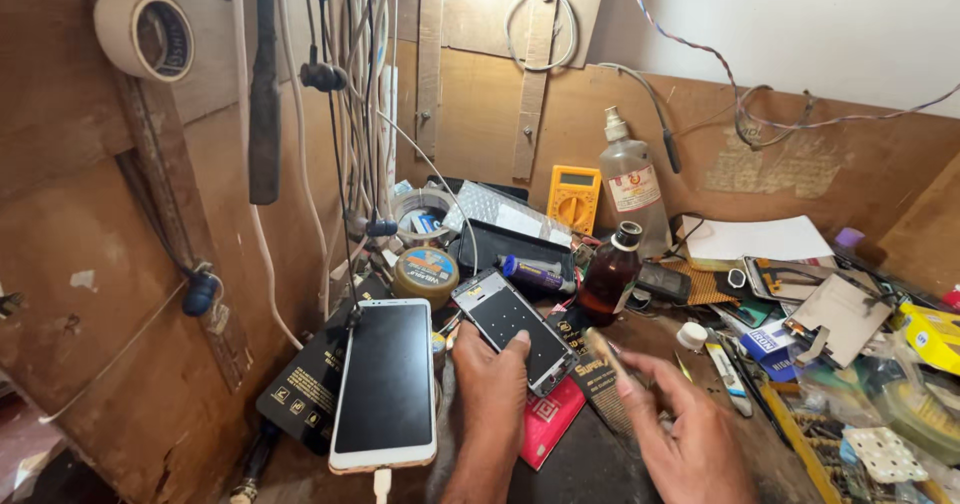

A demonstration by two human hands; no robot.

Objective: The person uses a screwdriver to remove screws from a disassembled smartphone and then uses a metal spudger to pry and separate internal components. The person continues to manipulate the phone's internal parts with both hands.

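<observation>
My left hand (492, 389) grips the lower end of a dark phone frame (512, 329) that lies tilted on the bench, thumb on its face. My right hand (680, 434) hovers just right of it, fingers curled around a thin blurred tool (608, 356) whose tip points toward the frame. A white phone with a black screen (385, 384) leans upright to the left of my left hand, with a cable plugged into its bottom edge.
A brown glass bottle (612, 276), a clear plastic bottle (632, 189), a yellow multimeter (574, 197) and a round tin (425, 274) stand behind. Cables hang at the left wall (340, 114). Boxes, tools and packets crowd the right side (850, 334).
</observation>
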